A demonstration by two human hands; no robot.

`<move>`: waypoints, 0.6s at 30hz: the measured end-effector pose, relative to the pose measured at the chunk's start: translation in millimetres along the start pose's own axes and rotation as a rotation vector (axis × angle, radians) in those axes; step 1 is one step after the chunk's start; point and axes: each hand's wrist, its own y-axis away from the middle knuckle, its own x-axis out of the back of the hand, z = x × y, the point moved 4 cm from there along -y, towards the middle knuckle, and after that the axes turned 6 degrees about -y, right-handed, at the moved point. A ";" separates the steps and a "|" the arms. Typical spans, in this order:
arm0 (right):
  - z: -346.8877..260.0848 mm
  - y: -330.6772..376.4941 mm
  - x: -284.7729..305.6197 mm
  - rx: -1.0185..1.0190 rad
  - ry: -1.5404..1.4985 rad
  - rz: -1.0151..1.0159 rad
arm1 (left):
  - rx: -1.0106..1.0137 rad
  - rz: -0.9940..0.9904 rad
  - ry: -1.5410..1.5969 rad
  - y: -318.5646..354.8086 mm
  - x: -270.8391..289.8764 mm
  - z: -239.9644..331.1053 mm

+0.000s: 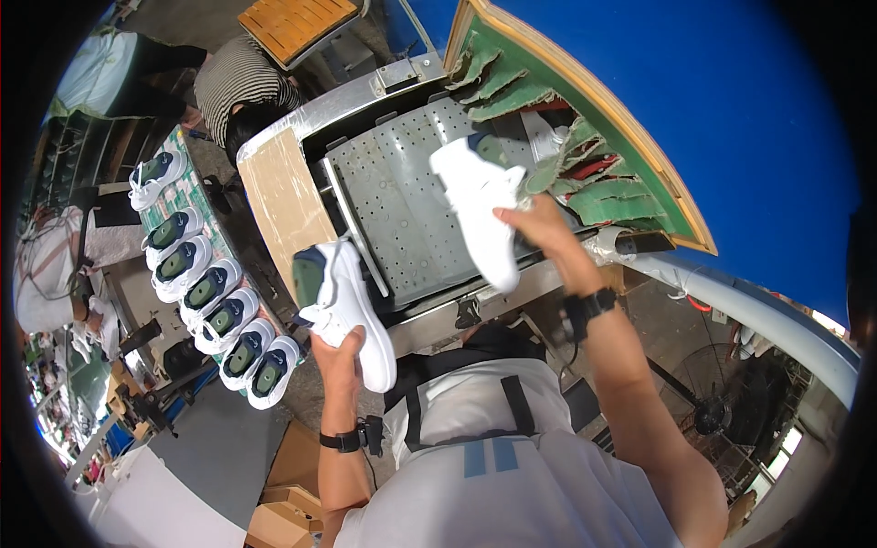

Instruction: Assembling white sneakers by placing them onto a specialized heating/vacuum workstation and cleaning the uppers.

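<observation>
My left hand (338, 359) is closed round the middle of a white sneaker (370, 338), its dark green tongue lining turned away from me. That shoe is held low, beside the tan board on the machine's left side. In my right hand (541, 224) is another white sneaker (477, 205), toe pointing toward me and dark lining at the far end. It hangs over the perforated metal plate (402, 219) of the machine, close to the green fabric flaps (607, 187) at the opening. The fingers of both hands are partly hidden by the shoes.
Several white sneakers with green linings stand in a row on a narrow board (208, 215) to the left. A tilted green panel (639, 137) with a wooden edge rises at the right. A person in a striped shirt (239, 78) bends near the machine's far left. A black fan (717, 411) stands lower right.
</observation>
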 end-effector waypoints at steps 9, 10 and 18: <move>64.7 137.5 -164.5 0.396 0.791 0.081 | -0.405 0.319 -0.818 -20.6 48.7 -33.3; 75.7 145.0 -175.4 0.481 0.820 0.100 | -0.397 0.296 -0.788 -20.6 49.9 -32.9; 81.0 153.9 -204.9 0.469 0.840 -0.015 | -0.440 0.187 -0.824 -6.3 49.3 -21.7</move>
